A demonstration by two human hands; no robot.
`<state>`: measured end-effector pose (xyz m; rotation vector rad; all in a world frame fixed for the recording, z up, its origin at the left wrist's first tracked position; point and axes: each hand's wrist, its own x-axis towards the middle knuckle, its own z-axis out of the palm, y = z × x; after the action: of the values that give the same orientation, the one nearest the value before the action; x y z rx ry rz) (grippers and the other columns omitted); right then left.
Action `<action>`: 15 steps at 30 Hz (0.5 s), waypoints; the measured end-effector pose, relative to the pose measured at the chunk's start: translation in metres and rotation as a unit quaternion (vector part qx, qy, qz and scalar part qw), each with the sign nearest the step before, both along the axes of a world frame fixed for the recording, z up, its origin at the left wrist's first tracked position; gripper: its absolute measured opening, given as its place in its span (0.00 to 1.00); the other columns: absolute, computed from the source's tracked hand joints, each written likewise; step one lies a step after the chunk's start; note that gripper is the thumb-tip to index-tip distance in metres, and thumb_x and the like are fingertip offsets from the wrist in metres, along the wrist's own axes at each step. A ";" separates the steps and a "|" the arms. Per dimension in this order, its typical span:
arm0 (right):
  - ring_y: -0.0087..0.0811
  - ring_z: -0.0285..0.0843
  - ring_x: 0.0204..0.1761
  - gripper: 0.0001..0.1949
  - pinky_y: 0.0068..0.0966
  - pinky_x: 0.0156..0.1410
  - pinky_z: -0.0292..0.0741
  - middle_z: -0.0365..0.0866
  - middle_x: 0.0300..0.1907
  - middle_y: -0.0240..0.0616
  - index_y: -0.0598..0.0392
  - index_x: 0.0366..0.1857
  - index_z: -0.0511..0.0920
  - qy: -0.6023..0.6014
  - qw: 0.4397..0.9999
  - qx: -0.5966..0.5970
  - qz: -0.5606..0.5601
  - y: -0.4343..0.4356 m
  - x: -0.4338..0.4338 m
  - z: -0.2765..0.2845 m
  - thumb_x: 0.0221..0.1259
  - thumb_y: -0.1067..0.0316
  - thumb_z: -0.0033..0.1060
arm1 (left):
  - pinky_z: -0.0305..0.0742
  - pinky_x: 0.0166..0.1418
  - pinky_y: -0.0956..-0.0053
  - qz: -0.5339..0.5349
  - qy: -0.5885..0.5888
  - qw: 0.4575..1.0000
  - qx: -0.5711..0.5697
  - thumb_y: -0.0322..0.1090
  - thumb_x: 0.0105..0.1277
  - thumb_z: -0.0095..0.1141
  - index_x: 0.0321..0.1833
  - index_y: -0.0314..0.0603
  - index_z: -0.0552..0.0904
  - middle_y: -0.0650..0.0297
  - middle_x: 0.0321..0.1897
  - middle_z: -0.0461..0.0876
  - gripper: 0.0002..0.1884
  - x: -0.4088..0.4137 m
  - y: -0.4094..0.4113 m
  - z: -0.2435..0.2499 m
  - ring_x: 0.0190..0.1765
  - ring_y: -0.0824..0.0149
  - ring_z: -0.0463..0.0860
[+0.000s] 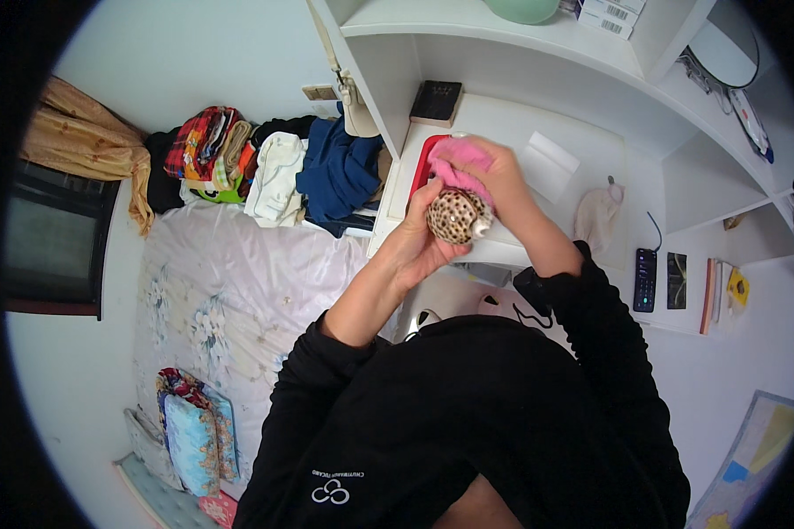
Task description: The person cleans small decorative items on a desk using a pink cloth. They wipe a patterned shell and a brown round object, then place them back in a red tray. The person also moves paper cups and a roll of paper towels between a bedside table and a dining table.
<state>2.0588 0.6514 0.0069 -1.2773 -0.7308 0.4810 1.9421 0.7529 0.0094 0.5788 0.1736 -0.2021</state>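
A spotted cowrie shell (451,217), cream with dark brown spots, rests in the grip of my left hand (418,254) above the front of the white desk (503,119). My right hand (499,173) clutches a pink cloth (460,159) against the shell's far side. Part of the cloth is hidden by the fingers. Just beyond the hands a red tray (422,165) shows its left edge; the rest of it is covered by the hands and cloth.
Behind the hands lie a black book (437,102) and a white paper (549,165). To the right are a pale cloth pouch (599,211), a black remote control (644,281) and several upright books (714,294). Folded clothes (274,175) sit on the bed (238,278) at left.
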 end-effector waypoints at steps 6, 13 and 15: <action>0.22 0.80 0.42 0.12 0.21 0.48 0.77 0.82 0.41 0.33 0.57 0.45 0.80 0.252 0.959 0.113 -0.059 -0.017 -0.003 0.003 0.66 0.60 0.59 | 0.80 0.41 0.72 0.060 0.023 0.997 -0.043 0.61 0.68 0.47 0.54 0.42 0.77 0.60 0.44 0.82 0.27 0.004 -0.009 0.023 0.41 0.64 0.83; 0.23 0.81 0.44 0.14 0.22 0.49 0.77 0.82 0.43 0.33 0.57 0.47 0.78 0.279 0.952 0.066 -0.105 -0.044 0.006 0.018 0.69 0.59 0.55 | 0.77 0.38 0.73 0.072 0.020 0.992 -0.098 0.61 0.67 0.48 0.52 0.41 0.78 0.60 0.38 0.81 0.28 0.002 -0.001 0.019 0.32 0.65 0.77; 0.24 0.81 0.45 0.14 0.22 0.50 0.77 0.82 0.44 0.35 0.59 0.49 0.77 0.266 0.957 0.060 -0.094 -0.049 0.005 0.020 0.67 0.61 0.56 | 0.77 0.38 0.72 0.061 0.012 0.993 -0.096 0.61 0.68 0.48 0.52 0.41 0.78 0.60 0.39 0.81 0.28 0.002 0.000 0.015 0.32 0.64 0.78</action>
<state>2.0637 0.6022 0.0273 -1.0244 -0.1792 0.5814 1.9444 0.7529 0.0248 0.3733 0.2096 -0.1063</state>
